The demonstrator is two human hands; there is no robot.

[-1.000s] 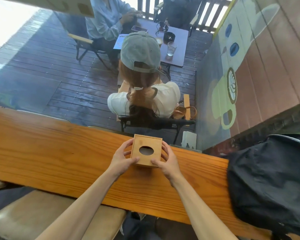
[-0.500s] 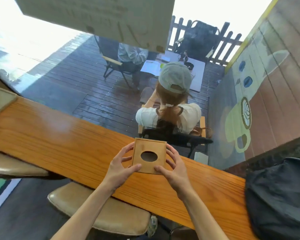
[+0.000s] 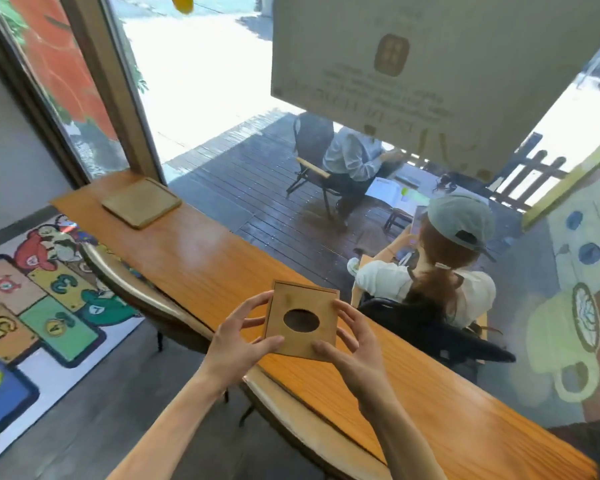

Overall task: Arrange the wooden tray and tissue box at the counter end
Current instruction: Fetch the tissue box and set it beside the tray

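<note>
Because the tissue box (image 3: 301, 323) had to travel along the counter (image 3: 201, 258), left hand (image 3: 238, 341) and right hand (image 3: 352, 344) clasped its opposite sides, fingers curled round it; the wooden tray (image 3: 141, 201) lay at ten o'clock, at the counter's end.

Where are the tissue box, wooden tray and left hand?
tissue box (image 3: 312, 337): head view, top face beside the oval hole.
wooden tray (image 3: 141, 201): head view, middle of flat top.
left hand (image 3: 236, 341): head view, palm.
</note>
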